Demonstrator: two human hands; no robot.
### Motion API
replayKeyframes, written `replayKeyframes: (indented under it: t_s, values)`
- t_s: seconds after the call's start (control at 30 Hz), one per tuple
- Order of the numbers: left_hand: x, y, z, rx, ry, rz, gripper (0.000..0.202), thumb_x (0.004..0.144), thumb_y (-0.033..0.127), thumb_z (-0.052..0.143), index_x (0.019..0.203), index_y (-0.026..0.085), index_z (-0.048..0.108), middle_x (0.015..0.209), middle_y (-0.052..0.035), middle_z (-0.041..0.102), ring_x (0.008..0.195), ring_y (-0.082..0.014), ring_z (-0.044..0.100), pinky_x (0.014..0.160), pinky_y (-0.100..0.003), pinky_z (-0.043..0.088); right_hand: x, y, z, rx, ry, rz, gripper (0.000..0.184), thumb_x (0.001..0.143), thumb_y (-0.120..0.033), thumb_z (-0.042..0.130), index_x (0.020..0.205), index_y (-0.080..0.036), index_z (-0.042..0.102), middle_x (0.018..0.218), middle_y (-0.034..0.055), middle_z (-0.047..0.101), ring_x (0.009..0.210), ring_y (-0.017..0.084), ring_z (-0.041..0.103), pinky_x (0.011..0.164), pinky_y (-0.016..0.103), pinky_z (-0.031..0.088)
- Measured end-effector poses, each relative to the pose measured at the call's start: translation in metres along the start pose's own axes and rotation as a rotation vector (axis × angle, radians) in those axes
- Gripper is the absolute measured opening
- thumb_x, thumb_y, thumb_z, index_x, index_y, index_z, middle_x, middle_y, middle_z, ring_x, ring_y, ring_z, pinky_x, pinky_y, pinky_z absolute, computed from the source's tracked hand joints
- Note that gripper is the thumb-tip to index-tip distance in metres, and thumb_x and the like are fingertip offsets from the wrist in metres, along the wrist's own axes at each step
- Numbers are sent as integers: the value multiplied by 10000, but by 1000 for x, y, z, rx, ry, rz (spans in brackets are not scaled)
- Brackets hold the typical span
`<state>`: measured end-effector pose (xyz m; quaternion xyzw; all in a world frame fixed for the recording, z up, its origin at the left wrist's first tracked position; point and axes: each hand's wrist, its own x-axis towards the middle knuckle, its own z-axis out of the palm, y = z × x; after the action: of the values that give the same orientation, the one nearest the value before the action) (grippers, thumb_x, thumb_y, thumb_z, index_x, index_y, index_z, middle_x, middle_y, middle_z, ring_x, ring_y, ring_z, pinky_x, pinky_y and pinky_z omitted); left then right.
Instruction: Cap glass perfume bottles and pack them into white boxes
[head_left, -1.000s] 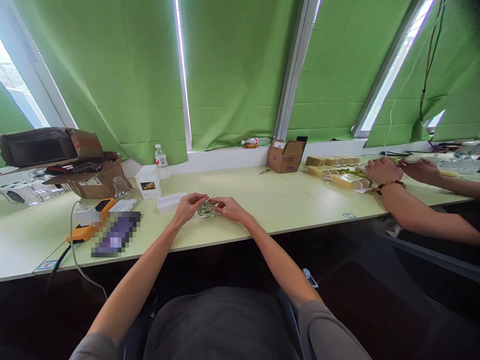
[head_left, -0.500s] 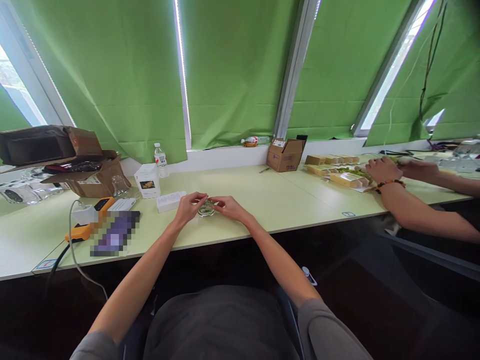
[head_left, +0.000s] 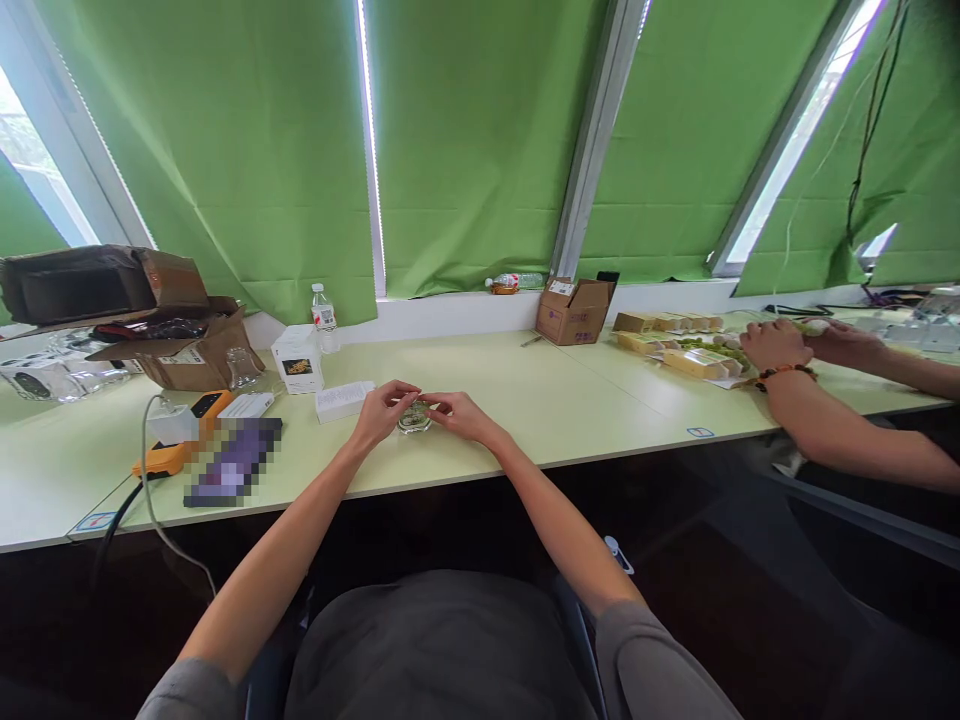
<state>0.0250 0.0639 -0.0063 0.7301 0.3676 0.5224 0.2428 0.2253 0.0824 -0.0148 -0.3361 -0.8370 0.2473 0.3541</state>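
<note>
A small clear glass vessel (head_left: 414,420) sits on the pale table in front of me; something greenish shows through its wall. My left hand (head_left: 382,412) comes at it from the left, thumb and fingers pinched together at its top. From the right, my right hand (head_left: 457,414) meets it there, its fingers also closed at the upper rim. Whatever small part the fingertips may hold is too fine to make out. Just left of my left hand lies a flat white box (head_left: 344,401).
Behind stand a white carton (head_left: 298,360) and a water bottle (head_left: 324,318). At left are a clear glass piece (head_left: 241,370), an orange device (head_left: 161,460), a cable and a blurred phone (head_left: 238,462). Brown box (head_left: 574,312) behind. At right, a co-worker's hands (head_left: 776,345) near yellow cartons (head_left: 697,362).
My hands stay at the glass vessel with only slight finger movement. The view has shifted a little. The co-worker's hands have turned slightly, showing a pale item between them.
</note>
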Motion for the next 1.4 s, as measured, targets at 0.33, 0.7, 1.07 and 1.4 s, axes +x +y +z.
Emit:
replayKeyframes:
  t_s: [0.33,0.7,1.07,1.4]
  values:
    - [3,-2,-6,-41,-8,-23,282,830,430,599,958,210,718,991,-57,715,953,-220,646,843,-341,502,1,-1,0,4,11,-13,359,858,-286,575,1196,-204,666,933,48,727,677,140,621,688,261,465]
    - [2,0,-4,-212,-9,-119,342,771,429,688,1004,179,683,996,-89,725,974,-250,663,859,-369,504,1,3,2,4,7,-30,350,873,-302,567,1189,-190,666,951,57,726,693,138,612,698,255,464]
    - [4,-7,-4,-232,33,-181,319,739,430,720,918,166,723,952,-90,726,913,-232,653,840,-350,490,1,2,2,14,12,-48,366,868,-300,568,1209,-206,661,998,59,724,679,136,609,689,259,465]
    - [4,-6,-4,-337,6,-178,333,749,414,715,951,150,691,922,-100,725,898,-226,663,833,-352,489,2,9,3,-13,15,-36,389,856,-264,578,1237,-219,645,897,44,737,650,140,596,682,266,461]
